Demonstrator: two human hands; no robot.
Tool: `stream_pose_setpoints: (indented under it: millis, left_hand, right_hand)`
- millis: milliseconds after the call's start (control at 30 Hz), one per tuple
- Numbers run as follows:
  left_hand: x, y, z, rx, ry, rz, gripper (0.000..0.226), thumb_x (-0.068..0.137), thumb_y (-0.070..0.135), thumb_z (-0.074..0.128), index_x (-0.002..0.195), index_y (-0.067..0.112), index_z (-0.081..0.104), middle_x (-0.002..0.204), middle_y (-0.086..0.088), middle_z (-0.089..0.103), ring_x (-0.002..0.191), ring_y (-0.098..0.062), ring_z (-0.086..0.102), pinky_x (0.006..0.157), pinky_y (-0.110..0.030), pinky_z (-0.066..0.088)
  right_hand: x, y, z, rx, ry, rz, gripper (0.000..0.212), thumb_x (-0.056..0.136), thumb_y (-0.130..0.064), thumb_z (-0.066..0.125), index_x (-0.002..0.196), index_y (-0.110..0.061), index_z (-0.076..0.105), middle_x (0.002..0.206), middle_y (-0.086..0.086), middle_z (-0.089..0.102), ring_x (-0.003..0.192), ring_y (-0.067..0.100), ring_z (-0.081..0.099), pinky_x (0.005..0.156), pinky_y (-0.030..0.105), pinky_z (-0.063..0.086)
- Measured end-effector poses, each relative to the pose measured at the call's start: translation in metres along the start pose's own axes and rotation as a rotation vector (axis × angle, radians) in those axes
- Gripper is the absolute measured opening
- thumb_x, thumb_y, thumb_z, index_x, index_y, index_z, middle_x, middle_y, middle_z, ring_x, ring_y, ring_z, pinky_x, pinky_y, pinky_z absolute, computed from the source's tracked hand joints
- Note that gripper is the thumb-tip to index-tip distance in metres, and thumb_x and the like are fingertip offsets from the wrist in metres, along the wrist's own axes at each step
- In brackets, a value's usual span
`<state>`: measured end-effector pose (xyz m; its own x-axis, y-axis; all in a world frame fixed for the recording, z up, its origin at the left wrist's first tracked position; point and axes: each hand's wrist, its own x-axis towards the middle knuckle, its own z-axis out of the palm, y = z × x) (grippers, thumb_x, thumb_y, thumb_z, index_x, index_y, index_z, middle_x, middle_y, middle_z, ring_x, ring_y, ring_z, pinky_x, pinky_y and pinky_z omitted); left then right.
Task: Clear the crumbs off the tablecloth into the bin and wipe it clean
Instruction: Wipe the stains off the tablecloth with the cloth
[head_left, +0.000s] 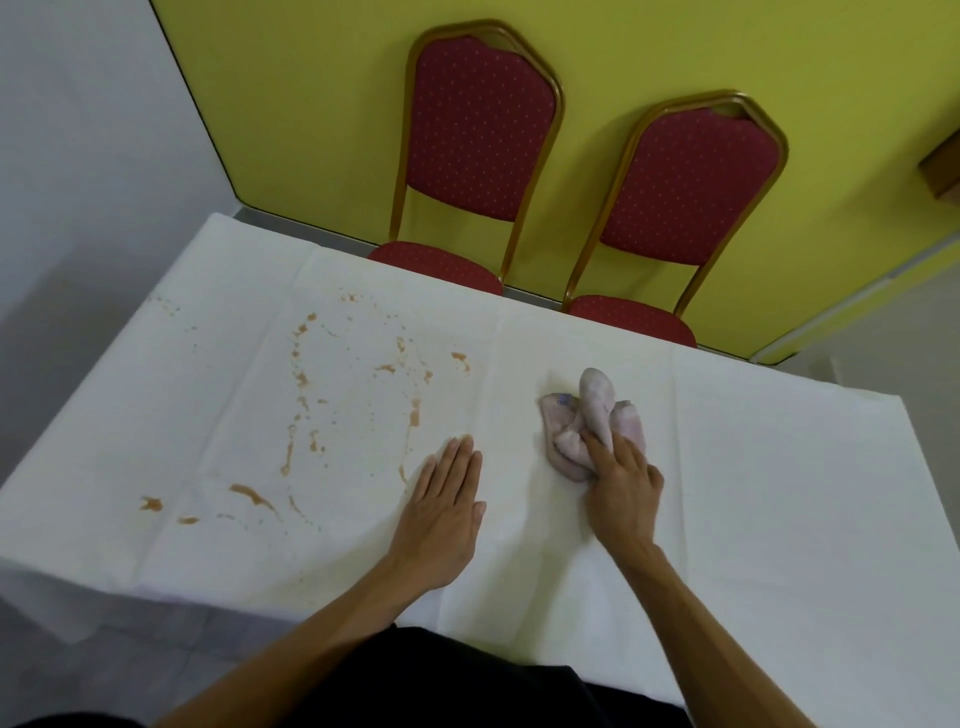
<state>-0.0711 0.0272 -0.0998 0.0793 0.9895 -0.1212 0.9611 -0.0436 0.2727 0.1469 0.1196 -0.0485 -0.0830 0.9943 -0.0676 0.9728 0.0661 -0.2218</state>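
Left hand (448, 503) was laid flat, fingers extended, on the tablecloth (753, 467) beside brown stains (306, 379); right hand (623, 486) was closed around a crumpled cloth (576, 426)

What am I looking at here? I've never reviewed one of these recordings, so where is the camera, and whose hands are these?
There is no machine. A person wears one wide-angle camera on the head, looking forward and down, so both arms enter from the bottom edge. The left hand lies flat and open on the white tablecloth, palm down. The right hand grips a crumpled pinkish cloth that rests on the tablecloth. To the left of the hands, orange-brown stains are smeared and spattered across the fabric. Beyond the table's far edge stand two red chairs with gold frames, against a yellow wall. No bin shows in this view.
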Motion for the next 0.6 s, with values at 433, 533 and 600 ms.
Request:
stream_pose_setpoints:
  millis: [433, 533, 600]
  left_hand:
    - [0.0, 0.003, 0.002, 0.004, 0.011, -0.017, 0.064, 0.101, 0.041, 0.01, 0.155, 0.008, -0.003, 0.164, -0.01, -0.01, 0.152, -0.024, -0.011, 0.124, -0.042, 0.0]
    - [0.0, 0.004, 0.001, 0.01, -0.002, -0.023, 0.064, 0.101, 0.041, 0.009, 0.156, 0.008, 0.002, 0.165, -0.009, -0.007, 0.152, -0.023, -0.01, 0.124, -0.041, -0.002]
    - [0.0, 0.005, 0.0, 0.008, -0.022, -0.039, 0.064, 0.101, 0.041, 0.008, 0.156, 0.009, -0.003, 0.164, -0.008, -0.013, 0.151, -0.021, -0.016, 0.123, -0.04, -0.008]
  right_hand:
    - [-0.046, -0.047, 0.014, 0.061, -0.081, -0.063, 0.065, 0.09, -0.006, 0.048, 0.149, -0.034, 0.04, 0.155, -0.004, 0.04, 0.147, 0.02, 0.028, 0.114, 0.044, 0.024]
    - [-0.045, -0.043, 0.008, 0.103, -0.087, -0.096, 0.06, 0.091, -0.008, 0.048, 0.145, -0.035, 0.046, 0.152, -0.005, 0.045, 0.145, 0.019, 0.032, 0.113, 0.044, 0.025]
    - [-0.044, -0.044, 0.002, 0.136, -0.098, -0.103, 0.059, 0.089, -0.007, 0.047, 0.14, -0.036, 0.05, 0.146, -0.007, 0.05, 0.141, 0.017, 0.036, 0.11, 0.043, 0.029]
